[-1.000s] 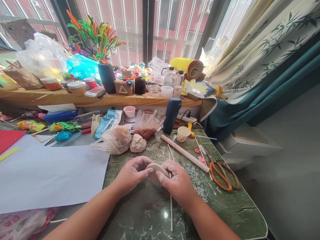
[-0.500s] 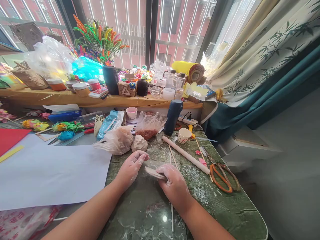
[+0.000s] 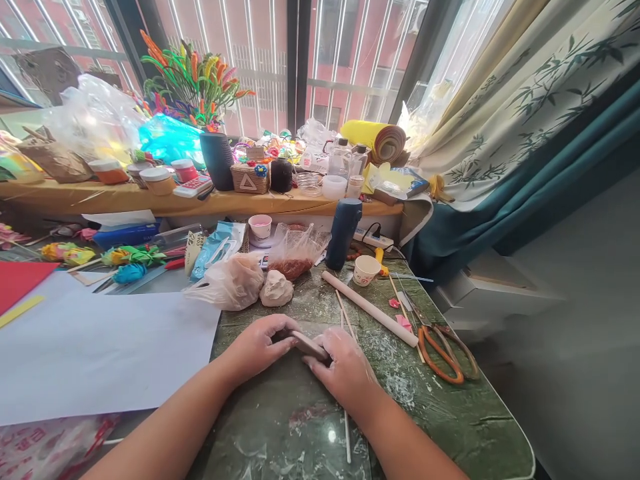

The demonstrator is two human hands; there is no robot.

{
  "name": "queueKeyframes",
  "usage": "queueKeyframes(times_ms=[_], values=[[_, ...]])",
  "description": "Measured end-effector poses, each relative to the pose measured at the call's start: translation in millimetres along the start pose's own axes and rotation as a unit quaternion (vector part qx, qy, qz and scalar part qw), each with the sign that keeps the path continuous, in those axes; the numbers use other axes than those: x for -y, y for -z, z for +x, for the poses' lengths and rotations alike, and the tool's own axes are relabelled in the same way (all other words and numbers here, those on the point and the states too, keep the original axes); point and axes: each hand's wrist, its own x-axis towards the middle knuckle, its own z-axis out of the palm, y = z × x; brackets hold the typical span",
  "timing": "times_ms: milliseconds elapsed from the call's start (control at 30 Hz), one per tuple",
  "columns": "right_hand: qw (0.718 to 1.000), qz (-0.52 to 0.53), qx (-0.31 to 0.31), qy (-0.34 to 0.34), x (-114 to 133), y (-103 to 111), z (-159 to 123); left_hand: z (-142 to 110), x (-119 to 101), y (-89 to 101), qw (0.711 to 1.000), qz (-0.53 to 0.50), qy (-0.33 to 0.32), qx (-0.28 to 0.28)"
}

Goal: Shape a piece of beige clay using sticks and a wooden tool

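A flat, pale slab of clay lies tilted between both my hands just above the green table top. My left hand curls its fingers over the slab's left end. My right hand grips the right end with bent fingers. A thin wooden stick runs under my right hand toward the near edge. A lump of the same clay sits a little beyond my hands, beside a plastic bag of clay.
A wooden rolling pin and orange-handled scissors lie to the right. A paper cup, a dark blue bottle and a bag of reddish material stand behind. White paper covers the left. A cluttered shelf lines the window.
The clay slab was first upright between both hands, then only my right hand held it flat. Now both hands grip it, tilted and low over the table.
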Motion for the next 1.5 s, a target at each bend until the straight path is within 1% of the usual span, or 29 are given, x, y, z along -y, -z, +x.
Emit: queueKeyframes(times_ms=[67,133,200,267,333,400,433,567,733,867,1000,1100,1300,1400,1500], values=[[1.0,-0.009,-0.012,0.017,0.3,3.9,-1.2,2.3,-0.5,-3.6,1.0,0.001,-0.011,-0.021],[0.999,0.009,-0.031,0.039,0.5,7.0,-1.5,2.9,-1.9,-4.9,0.999,-0.013,-0.025,-0.041],[0.998,0.021,-0.044,0.048,0.0,7.9,-1.1,2.2,-3.4,-4.2,0.998,-0.018,-0.03,-0.047],[0.998,0.005,-0.043,0.039,-0.9,6.9,-0.3,1.4,-3.8,-3.0,0.999,-0.007,-0.024,-0.035],[0.999,-0.018,-0.029,0.032,-1.6,5.7,0.5,1.0,-3.0,-2.4,1.0,0.007,-0.016,-0.021],[0.999,-0.022,-0.021,0.03,-1.9,5.8,1.1,1.0,-1.7,-2.0,1.0,0.008,-0.012,-0.028],[0.999,-0.018,-0.018,0.031,-1.9,6.4,1.3,1.0,-1.2,-1.8,0.999,0.009,-0.016,-0.028],[1.0,0.004,-0.011,0.027,-1.4,10.6,1.9,0.5,-0.7,-0.4,0.998,0.024,-0.049,0.005],[1.0,-0.009,0.007,0.024,-1.1,11.5,2.3,-0.7,-3.6,-0.2,0.998,0.025,-0.055,-0.015],[0.999,-0.033,0.003,0.032,-3.3,9.0,2.1,-1.3,-5.3,0.2,0.998,0.024,-0.039,-0.037],[0.998,-0.045,-0.005,0.041,-6.4,6.2,1.5,-1.7,-3.3,0.7,0.999,0.023,-0.031,-0.019],[0.998,-0.039,-0.021,0.045,-7.3,4.4,0.6,-2.2,-0.9,0.3,0.999,0.025,-0.02,-0.036],[0.996,-0.034,-0.048,0.062,-4.4,4.8,-1.1,-3.0,0.0,0.4,0.999,0.019,-0.014,-0.049],[0.995,-0.026,-0.061,0.068,-3.9,6.2,-1.7,-2.5,0.2,0.1,0.999,0.018,-0.01,-0.046],[0.996,-0.021,-0.054,0.073,-4.3,5.9,-2.4,-2.8,0.3,0.7,0.999,0.01,-0.01,-0.038]])
